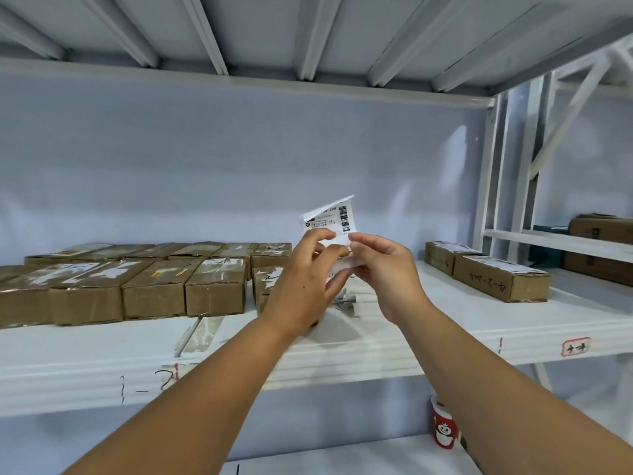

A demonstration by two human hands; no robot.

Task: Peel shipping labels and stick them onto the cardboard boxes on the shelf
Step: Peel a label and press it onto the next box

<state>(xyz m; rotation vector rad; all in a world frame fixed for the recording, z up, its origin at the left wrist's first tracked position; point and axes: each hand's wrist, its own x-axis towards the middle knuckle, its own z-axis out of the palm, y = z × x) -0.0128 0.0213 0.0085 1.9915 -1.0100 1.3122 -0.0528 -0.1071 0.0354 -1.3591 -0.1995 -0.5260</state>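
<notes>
Nearest, two bare forearms reach up and in over the front lip of the shelf [342,358]. The left hand [301,286] and right hand [387,272] meet just above the shelf board, both pinched shut on one label [334,217], which stands upright between them. Its long axis runs roughly vertical, the printed barcode end up and tilted a little to the right, the top corner folded over. The fingers [322,234] of the left hand hold its left edge; the right hand's grip its lower right part. The lower half is bunched behind the fingers, so whether face and backing have begun to part I cannot tell.

The coming move turns on this: the nearest box [267,279] lies just behind and to the left of the left hand, partly hidden by it, so that hand is the nearer one for pressing the label down once it is free. Crumpled white paper [346,303], likely spent backing, lies on the shelf under the hands.

Counting: one label in hand. Left of the hands, about a dozen boxes sit in two close rows; the far left ones run out of view. To the right, well apart, two boxes [500,279] lie together, each with a white label on top. A red cup [443,426] stands on the shelf below.
</notes>
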